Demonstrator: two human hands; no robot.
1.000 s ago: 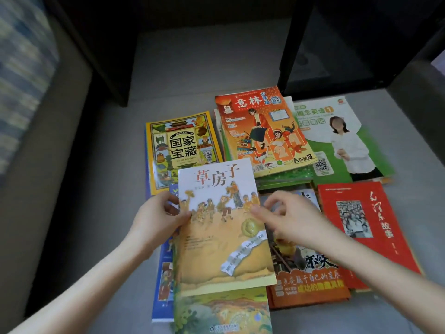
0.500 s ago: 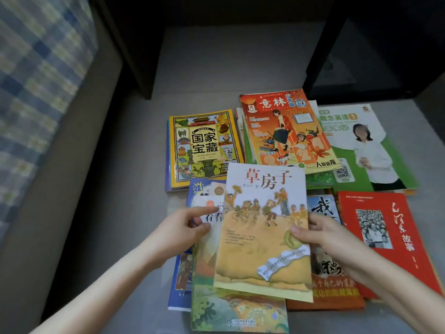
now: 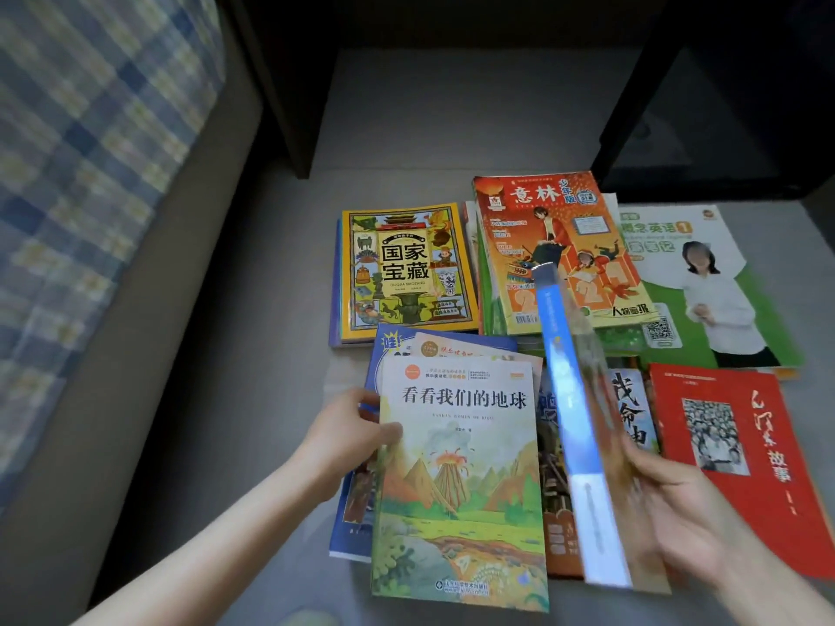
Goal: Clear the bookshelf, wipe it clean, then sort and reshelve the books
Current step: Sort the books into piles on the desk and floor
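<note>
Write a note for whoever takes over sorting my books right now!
Left hand pinches the left edge of the volcano book, atop a pile.
Right hand holds a blue-spined book tilted up on edge, blurred.
Yellow book, orange magazine, green book and red book lie flat on the floor before the dark shelf.
Done: books seen are off the shelf. Wiped: cannot tell. Left: sorting, reshelving.
</note>
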